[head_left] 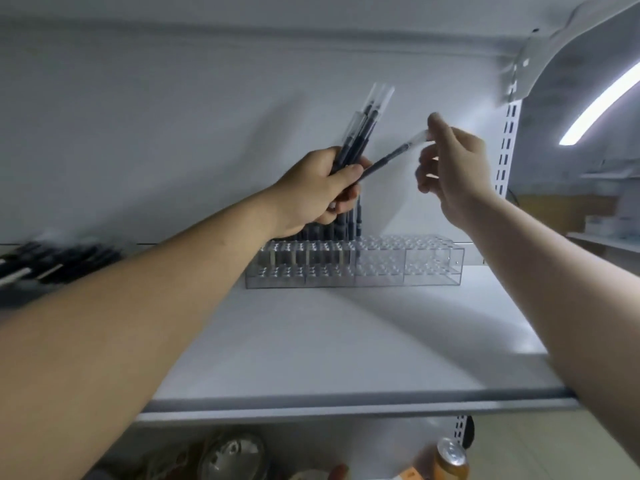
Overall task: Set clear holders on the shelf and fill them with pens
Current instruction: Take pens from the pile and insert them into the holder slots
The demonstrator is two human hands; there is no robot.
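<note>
The left hand (318, 188) has its grip wrapped tight around a bundle of pens (363, 133), held upright just above the clear holders (381, 268), which sit in a row towards the back of the white shelf (346, 341). The right hand (457, 168) pinches a single pen (391, 157) by its pale cap end, a narrow grip of thumb and fingertips, while the pen's dark lower end lies against the left hand's fingers. The left part of the holders is filled with standing pens (332, 230); the right part shows open holes. The risk here looks twofold. Drawing the one pen out at a slant could drag its neighbours loose from the bundle, so that they drop onto the standing pens or the shelf. And a grip so far up on the cap gives little control of the tip, so it may miss a hole or nudge the light holders. Loose dark pens (52, 261), blurred, lie far left on the shelf.
</note>
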